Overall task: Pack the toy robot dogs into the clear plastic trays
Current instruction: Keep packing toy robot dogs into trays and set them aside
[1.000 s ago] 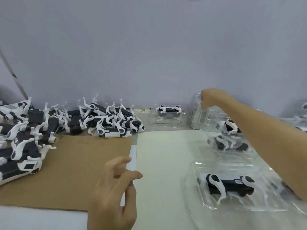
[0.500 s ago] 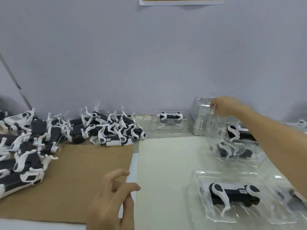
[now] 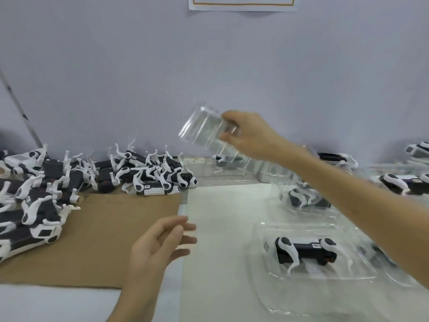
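Observation:
My right hand (image 3: 251, 135) grips an empty clear plastic tray (image 3: 202, 129) by its edge and holds it tilted in the air above the back of the table. My left hand (image 3: 160, 247) hovers near the front with fingers relaxed and spread, holding nothing. A pile of black-and-white toy robot dogs (image 3: 148, 173) lies at the back left, with more dogs (image 3: 30, 205) along the left edge. A packed tray (image 3: 308, 275) with one dog (image 3: 304, 251) in it sits at the right front. Another packed tray (image 3: 306, 198) lies behind it.
A brown cardboard sheet (image 3: 104, 228) covers the left of the table, a white mat (image 3: 220, 228) the middle. More trays with dogs (image 3: 401, 182) lie at the far right, and one (image 3: 220, 162) at the back by the wall. A paper sheet (image 3: 241, 3) hangs on the wall.
My right hand has lifted one clear tray off the stack at the back right and carried it up and to the left. My left hand has opened its fingers wider.

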